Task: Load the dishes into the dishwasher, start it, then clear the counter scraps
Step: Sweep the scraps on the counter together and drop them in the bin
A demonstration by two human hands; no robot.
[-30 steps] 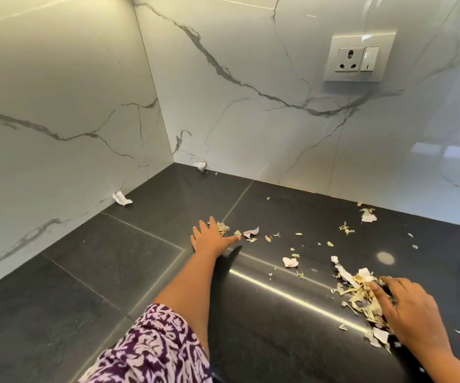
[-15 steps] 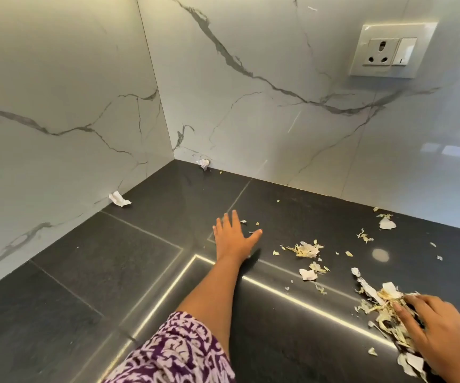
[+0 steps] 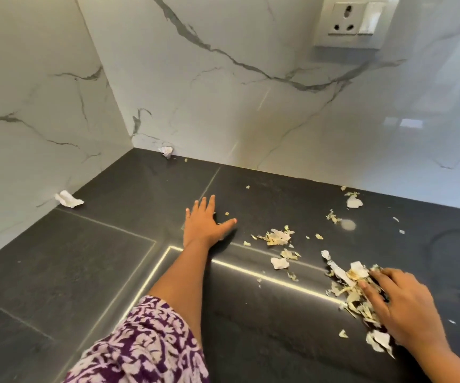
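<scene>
Scraps: heaped on bench under right hand, fingers flat. Smaller pile just right of left hand, spread flat, holding nothing.

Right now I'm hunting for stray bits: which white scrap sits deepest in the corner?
The crumpled white scrap at the foot of the back wall, right beside the corner. The other white scrap lies against the left wall, further forward.
</scene>
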